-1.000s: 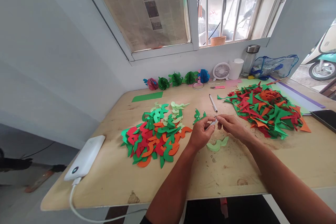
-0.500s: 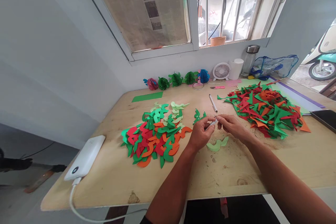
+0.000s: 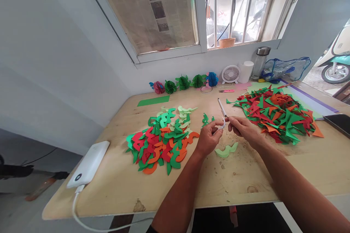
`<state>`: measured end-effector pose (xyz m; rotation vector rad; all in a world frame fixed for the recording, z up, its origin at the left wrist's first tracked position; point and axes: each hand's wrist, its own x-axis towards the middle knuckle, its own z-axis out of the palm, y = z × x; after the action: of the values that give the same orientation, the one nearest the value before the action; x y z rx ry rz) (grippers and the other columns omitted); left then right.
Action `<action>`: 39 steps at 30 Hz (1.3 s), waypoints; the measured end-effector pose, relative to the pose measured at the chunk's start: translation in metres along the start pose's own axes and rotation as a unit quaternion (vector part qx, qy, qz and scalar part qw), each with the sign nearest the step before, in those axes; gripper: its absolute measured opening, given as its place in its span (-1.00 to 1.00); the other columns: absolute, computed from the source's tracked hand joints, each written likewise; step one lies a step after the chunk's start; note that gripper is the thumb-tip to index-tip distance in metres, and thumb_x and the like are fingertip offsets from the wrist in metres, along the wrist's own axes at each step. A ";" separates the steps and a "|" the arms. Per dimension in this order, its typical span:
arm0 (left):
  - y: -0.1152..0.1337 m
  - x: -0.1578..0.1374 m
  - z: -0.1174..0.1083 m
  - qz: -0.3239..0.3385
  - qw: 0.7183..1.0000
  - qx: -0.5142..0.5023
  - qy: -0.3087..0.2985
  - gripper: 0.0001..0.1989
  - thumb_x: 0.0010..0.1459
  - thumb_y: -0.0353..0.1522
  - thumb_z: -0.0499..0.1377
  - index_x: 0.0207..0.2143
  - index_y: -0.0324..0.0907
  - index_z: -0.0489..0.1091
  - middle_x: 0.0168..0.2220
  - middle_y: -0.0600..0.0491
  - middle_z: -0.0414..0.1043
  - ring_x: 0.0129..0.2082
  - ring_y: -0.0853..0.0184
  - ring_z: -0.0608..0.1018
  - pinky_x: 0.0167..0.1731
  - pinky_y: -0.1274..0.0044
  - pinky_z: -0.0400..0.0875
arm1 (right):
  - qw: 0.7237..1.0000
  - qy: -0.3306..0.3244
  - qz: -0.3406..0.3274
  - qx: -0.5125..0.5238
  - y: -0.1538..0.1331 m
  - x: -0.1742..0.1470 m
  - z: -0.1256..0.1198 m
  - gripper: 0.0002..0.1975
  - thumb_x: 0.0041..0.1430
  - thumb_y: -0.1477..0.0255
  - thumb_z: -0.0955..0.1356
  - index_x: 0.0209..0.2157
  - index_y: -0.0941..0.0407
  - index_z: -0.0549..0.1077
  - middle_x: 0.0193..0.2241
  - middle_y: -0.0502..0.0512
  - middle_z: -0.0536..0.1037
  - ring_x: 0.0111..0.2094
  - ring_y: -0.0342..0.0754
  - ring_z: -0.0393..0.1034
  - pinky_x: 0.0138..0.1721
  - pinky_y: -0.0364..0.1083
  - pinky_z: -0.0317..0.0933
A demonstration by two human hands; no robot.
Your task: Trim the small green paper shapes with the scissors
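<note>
My left hand [image 3: 210,136] pinches a small curled white strip [image 3: 223,123] between thumb and fingers, above the middle of the table. Close beside the strip, the fingertips of my right hand [image 3: 242,127] are pressed together. A tiny dark tip shows at them, too small to name. Below both hands lies a wavy light green paper cutout [image 3: 226,150]. Some dark green paper cutouts [image 3: 205,119] sit just behind my left hand, partly hidden by it. A white pen [image 3: 222,107] rests on the table behind the hands.
Left is a heap of wavy paper cutouts [image 3: 161,142]; right, a pile of red, green and orange paper scraps [image 3: 281,113]. Folded paper turtles [image 3: 183,82], a small fan [image 3: 230,74] and a glass bottle [image 3: 260,65] line the wall. A white power bank [image 3: 89,164] lies front left.
My right hand has shifted slightly away from the left one. More of the curled white strip now shows between them. The things on the table look the same.
</note>
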<state>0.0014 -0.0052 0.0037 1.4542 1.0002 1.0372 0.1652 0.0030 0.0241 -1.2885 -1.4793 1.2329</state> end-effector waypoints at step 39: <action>0.002 0.000 0.001 -0.008 0.999 -0.041 0.005 -0.76 0.01 -0.28 0.16 -0.28 -0.22 0.41 -0.66 0.21 0.20 -0.71 0.54 0.20 -0.66 0.64 0.12 | 0.972 -0.071 0.026 0.223 -0.008 -0.007 -0.005 -0.63 0.08 0.11 0.34 -0.44 0.16 0.44 -0.58 -0.01 0.39 -0.70 -0.29 0.01 -0.71 -0.21 -0.14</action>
<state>0.0021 -0.0054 0.0057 1.3737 0.9648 1.0634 0.1700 -0.0035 0.0329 -0.9567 -1.1745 1.6096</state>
